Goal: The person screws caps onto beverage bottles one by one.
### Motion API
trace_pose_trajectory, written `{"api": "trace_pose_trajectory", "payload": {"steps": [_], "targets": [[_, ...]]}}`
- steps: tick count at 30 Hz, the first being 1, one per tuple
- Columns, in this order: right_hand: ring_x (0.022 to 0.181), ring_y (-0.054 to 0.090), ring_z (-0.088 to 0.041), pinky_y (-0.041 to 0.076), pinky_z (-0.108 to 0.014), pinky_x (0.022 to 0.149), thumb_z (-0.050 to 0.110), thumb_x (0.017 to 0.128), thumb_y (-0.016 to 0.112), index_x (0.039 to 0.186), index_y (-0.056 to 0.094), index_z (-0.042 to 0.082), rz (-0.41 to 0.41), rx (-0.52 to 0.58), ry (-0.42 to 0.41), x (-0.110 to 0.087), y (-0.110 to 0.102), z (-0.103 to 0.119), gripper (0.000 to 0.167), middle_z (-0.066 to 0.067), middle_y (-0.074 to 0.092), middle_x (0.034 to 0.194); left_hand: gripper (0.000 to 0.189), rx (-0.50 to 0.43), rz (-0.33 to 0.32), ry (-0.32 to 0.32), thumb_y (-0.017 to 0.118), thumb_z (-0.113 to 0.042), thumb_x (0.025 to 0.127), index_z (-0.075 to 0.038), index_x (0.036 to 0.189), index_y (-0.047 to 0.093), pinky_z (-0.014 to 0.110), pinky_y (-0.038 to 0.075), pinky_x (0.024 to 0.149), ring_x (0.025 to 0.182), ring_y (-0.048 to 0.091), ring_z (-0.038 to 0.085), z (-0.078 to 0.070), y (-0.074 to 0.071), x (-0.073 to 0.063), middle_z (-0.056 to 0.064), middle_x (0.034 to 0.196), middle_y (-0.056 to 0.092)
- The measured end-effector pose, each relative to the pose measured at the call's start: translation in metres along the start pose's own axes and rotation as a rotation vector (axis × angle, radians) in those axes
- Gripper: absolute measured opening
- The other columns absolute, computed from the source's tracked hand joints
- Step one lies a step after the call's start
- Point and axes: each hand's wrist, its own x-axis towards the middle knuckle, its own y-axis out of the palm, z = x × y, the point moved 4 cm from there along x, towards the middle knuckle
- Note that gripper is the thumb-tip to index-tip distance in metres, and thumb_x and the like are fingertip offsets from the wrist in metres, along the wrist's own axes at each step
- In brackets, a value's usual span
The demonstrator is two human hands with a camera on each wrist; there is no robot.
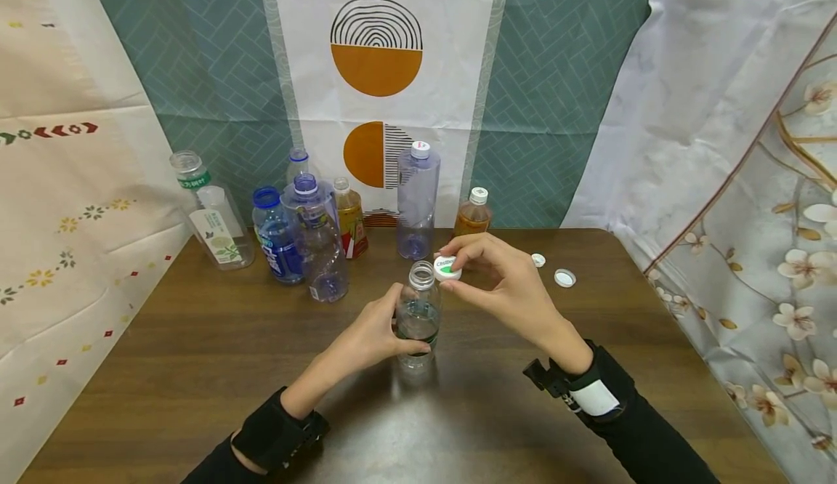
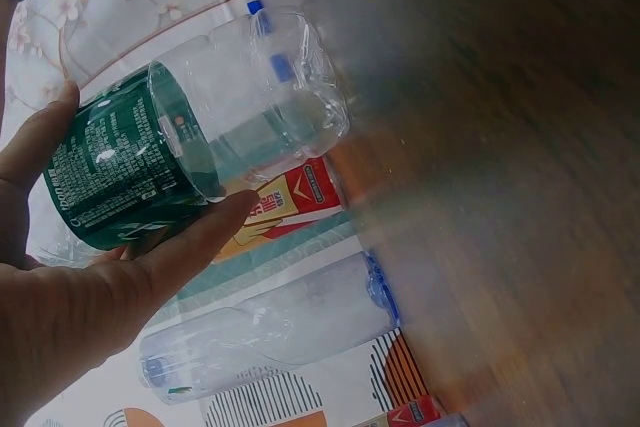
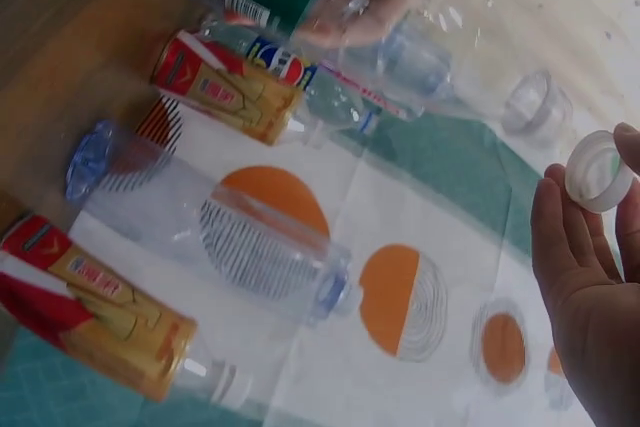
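Note:
My left hand (image 1: 375, 330) grips a clear plastic bottle (image 1: 418, 317) with a green label (image 2: 120, 157). The bottle stands upright, its mouth uncovered. Thumb and fingers of that hand wrap the label from both sides in the left wrist view. Just right of the bottle's mouth, my right hand (image 1: 500, 280) pinches a white bottle cap (image 1: 447, 267) with green print on top. In the right wrist view the cap's hollow underside (image 3: 598, 175) shows, apart from the threaded neck (image 3: 535, 107).
Behind on the left stand several uncapped bottles, among them a blue-labelled bottle (image 1: 277, 237) and a tilted clear bottle (image 1: 216, 215). A tall capped bottle (image 1: 417, 200) and a capped orange-brown bottle (image 1: 474, 215) stand at the back. Two loose white caps (image 1: 565, 277) lie on the wooden table (image 1: 196, 389).

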Motion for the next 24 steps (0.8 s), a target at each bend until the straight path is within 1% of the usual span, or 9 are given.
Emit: {"api": "trace_pose_trajectory", "payload": {"steps": [5, 12, 19, 24], "targets": [[0.110, 0.067, -0.022, 0.057, -0.036, 0.094, -0.009, 0.080, 0.081, 0.099, 0.062, 0.006, 0.015, 0.007, -0.027, 0.008, 0.013, -0.003, 0.031, -0.010, 0.069, 0.116, 0.070, -0.002, 0.002, 0.011, 0.093, -0.020, 0.075, -0.004, 0.125, 0.047, 0.037, 0.059, 0.086, 0.106, 0.068, 0.027, 0.000, -0.001, -0.001, 0.014, 0.119, 0.067], [0.110, 0.066, -0.022, 0.057, -0.035, 0.095, -0.007, 0.082, 0.081, 0.098, 0.063, 0.007, 0.008, 0.014, -0.054, 0.013, 0.023, -0.008, 0.028, -0.009, 0.069, 0.115, 0.069, -0.019, 0.010, 0.013, 0.093, -0.020, 0.075, -0.005, 0.125, 0.048, 0.039, 0.058, 0.090, 0.109, 0.068, 0.028, 0.002, -0.001, -0.001, 0.013, 0.120, 0.067], [0.109, 0.067, -0.023, 0.057, -0.033, 0.095, -0.007, 0.083, 0.080, 0.099, 0.063, 0.007, 0.013, 0.002, -0.043, 0.013, 0.026, -0.009, 0.027, -0.010, 0.069, 0.115, 0.069, -0.035, 0.019, -0.005, 0.092, -0.020, 0.076, -0.005, 0.126, 0.047, 0.041, 0.058, 0.091, 0.110, 0.067, 0.028, 0.002, 0.000, 0.000, 0.013, 0.121, 0.066], [0.109, 0.067, -0.022, 0.056, -0.033, 0.095, -0.005, 0.083, 0.080, 0.099, 0.063, 0.007, 0.021, -0.005, -0.028, 0.012, 0.027, -0.011, 0.027, -0.009, 0.069, 0.115, 0.070, -0.037, 0.017, -0.013, 0.093, -0.019, 0.075, -0.005, 0.126, 0.047, 0.041, 0.058, 0.091, 0.110, 0.067, 0.029, 0.002, 0.000, 0.000, 0.013, 0.120, 0.066]]}}
